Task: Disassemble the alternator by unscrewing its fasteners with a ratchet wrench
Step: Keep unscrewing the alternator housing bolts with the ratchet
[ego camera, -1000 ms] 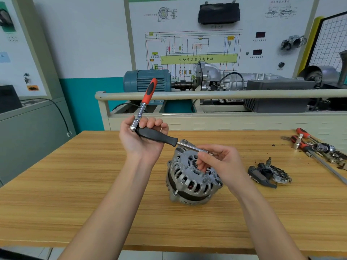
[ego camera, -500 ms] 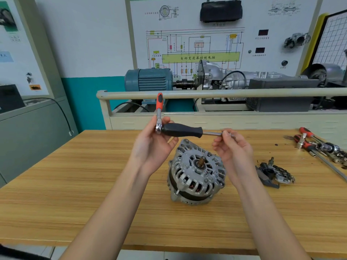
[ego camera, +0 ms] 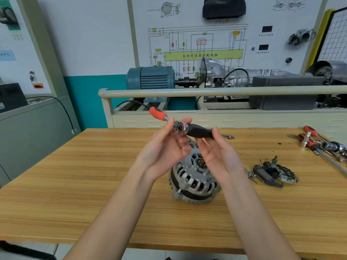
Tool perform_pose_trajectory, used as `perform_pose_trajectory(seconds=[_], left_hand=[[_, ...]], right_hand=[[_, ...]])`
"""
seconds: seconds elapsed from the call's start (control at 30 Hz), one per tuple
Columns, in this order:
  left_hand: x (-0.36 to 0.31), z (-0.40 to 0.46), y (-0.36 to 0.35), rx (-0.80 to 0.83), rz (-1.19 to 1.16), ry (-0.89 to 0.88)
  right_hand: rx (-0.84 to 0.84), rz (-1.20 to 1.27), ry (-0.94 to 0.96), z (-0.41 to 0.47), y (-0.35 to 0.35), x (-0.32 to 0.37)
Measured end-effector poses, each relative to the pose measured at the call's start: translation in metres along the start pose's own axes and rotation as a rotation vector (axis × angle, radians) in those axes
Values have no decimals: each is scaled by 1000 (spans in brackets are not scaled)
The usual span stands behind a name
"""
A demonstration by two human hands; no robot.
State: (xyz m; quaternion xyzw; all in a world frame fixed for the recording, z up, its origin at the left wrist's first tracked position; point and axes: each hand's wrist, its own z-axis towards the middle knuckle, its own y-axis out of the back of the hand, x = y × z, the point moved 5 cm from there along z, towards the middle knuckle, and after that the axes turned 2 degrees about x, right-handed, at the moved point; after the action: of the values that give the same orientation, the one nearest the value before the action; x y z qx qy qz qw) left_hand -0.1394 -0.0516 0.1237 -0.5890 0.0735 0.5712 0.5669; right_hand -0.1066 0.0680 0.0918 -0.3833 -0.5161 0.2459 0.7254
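The silver alternator point(ego camera: 193, 182) lies on the wooden table point(ego camera: 75, 194), its shaft end facing up. Above it I hold two joined tools level in the air. My left hand point(ego camera: 165, 147) pinches the chrome head of the ratchet wrench point(ego camera: 180, 127), whose red handle points up and to the left. A black-handled driver point(ego camera: 201, 131) is plugged into that head, and its steel shaft sticks out to the right. My right hand point(ego camera: 219, 156) grips the black handle with thumb and fingers. The tool is not touching the alternator.
Removed black alternator parts point(ego camera: 274, 173) and small screws point(ego camera: 251, 175) lie right of the alternator. More red-handled tools and sockets point(ego camera: 319, 143) sit at the table's far right. A training bench with a blue motor point(ego camera: 150, 77) stands behind the table.
The tool's tip has lifted off the alternator. My right hand slid from the shaft tip to the black handle. The ratchet's red handle swung from upright to pointing left.
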Motion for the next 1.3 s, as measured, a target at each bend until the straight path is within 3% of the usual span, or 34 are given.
perform_pose_trajectory(seconds=[0.43, 0.83, 0.93, 1.0, 1.1, 1.23, 1.3], left_hand=[[6, 5, -9, -111, -102, -161], [14, 17, -21, 123, 15, -153], [18, 19, -23, 85, 4, -142], [14, 19, -19, 30, -5, -145], [9, 19, -16, -32, 306, -91], [55, 30, -33, -44, 949, 264], [89, 36, -49, 11, 1012, 372]], right_hand=[[-123, -94, 181, -2, 4, 8], [-82, -156, 270, 4, 0, 38], [-153, -45, 216, 8, 11, 46], [-285, 89, 246, 8, 30, 60], [-413, -56, 346, 7, 57, 87], [-424, -273, 267, 7, 78, 95], [-417, -321, 233, 4, 87, 101]])
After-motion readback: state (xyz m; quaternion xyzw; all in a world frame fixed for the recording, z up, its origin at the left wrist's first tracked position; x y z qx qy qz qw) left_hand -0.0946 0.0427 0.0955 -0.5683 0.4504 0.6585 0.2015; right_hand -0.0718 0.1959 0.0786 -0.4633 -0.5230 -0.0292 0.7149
